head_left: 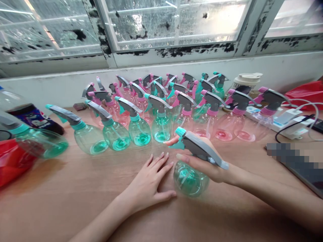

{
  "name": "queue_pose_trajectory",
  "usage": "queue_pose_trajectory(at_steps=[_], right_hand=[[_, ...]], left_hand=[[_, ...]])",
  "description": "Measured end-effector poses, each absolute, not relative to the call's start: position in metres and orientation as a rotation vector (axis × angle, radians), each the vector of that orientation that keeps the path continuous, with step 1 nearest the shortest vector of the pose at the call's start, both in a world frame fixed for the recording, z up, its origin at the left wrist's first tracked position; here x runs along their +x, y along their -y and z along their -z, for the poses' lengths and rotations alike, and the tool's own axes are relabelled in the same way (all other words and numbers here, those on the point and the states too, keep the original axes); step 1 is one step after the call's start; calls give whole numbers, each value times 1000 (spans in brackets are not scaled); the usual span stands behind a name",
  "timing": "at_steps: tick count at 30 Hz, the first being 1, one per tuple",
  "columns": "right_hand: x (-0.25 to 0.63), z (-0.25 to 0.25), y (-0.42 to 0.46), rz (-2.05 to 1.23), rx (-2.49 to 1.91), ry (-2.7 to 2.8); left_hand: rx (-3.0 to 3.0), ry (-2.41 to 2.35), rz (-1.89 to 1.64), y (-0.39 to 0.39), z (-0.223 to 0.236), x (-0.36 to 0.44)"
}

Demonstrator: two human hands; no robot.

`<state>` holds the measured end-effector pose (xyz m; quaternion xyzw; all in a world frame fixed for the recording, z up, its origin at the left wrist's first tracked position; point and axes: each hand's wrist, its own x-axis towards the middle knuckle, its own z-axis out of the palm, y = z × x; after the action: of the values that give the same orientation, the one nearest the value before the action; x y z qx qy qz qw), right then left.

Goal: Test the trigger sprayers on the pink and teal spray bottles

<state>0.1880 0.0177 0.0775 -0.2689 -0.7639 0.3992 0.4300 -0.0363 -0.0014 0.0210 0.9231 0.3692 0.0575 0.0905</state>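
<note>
My right hand [202,161] is closed round the neck of a green spray bottle [191,181], just under its grey and teal trigger head. The bottle is see-through and leans a little; whether its base touches the table cannot be made out. Flat on the tabletop lies my left hand [153,178], fingers spread, just left of that bottle and holding nothing. Beyond both hands, a front row of spray bottles runs across the table, green ones [140,132] on the left and pink ones [224,129] on the right. Several more stand packed behind them.
On the left are a red plastic bag [12,161] and a dark cola bottle [37,117] lying down. At right sit a power strip [287,124] with cables, a phone-like dark slab [297,168] and a lidded cup [247,82]. A window [176,23] rises behind.
</note>
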Motion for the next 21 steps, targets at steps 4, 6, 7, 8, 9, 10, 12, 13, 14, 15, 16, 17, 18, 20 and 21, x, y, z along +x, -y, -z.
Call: queue_pose_trajectory(at_steps=[4, 6, 7, 8, 9, 10, 12, 13, 14, 15, 16, 17, 18, 20, 21], right_hand=[[187, -83, -18, -971, -672, 1938], [187, -87, -18, -943, -664, 1964], [187, -90, -17, -920, -665, 1976], [186, -92, -16, -893, -671, 1987], [186, -93, -16, -865, -678, 1998], [186, -93, -16, -837, -684, 2003], [187, -92, -16, -816, -677, 1993], [188, -90, -17, -833, -664, 1984], [188, -89, -17, -862, -655, 1972], [189, -87, -17, -897, -654, 1963], [189, -86, -17, -929, -658, 1955], [189, -85, -17, -950, -662, 1951], [188, -86, -16, -958, -663, 1944], [187, -87, -15, -950, -659, 1935], [187, -88, -15, -945, -656, 1934]], left_hand=[[2730, -1089, -200, 2, -23, -35], [2725, -1086, -197, 2, -23, -35], [2722, -1083, -200, 2, -22, -36], [2718, -1080, -209, 2, -22, -36], [2713, -1077, -224, 2, -21, -36], [2708, -1075, -240, 2, -21, -36], [2700, -1077, -253, 2, -21, -36], [2699, -1080, -246, 2, -21, -36], [2699, -1083, -234, 2, -22, -35], [2701, -1087, -218, 2, -22, -35], [2704, -1090, -201, 2, -23, -35], [2709, -1093, -187, 2, -23, -35], [2713, -1095, -178, 2, -23, -35], [2718, -1097, -180, 2, -22, -35], [2718, -1096, -186, 2, -22, -35]])
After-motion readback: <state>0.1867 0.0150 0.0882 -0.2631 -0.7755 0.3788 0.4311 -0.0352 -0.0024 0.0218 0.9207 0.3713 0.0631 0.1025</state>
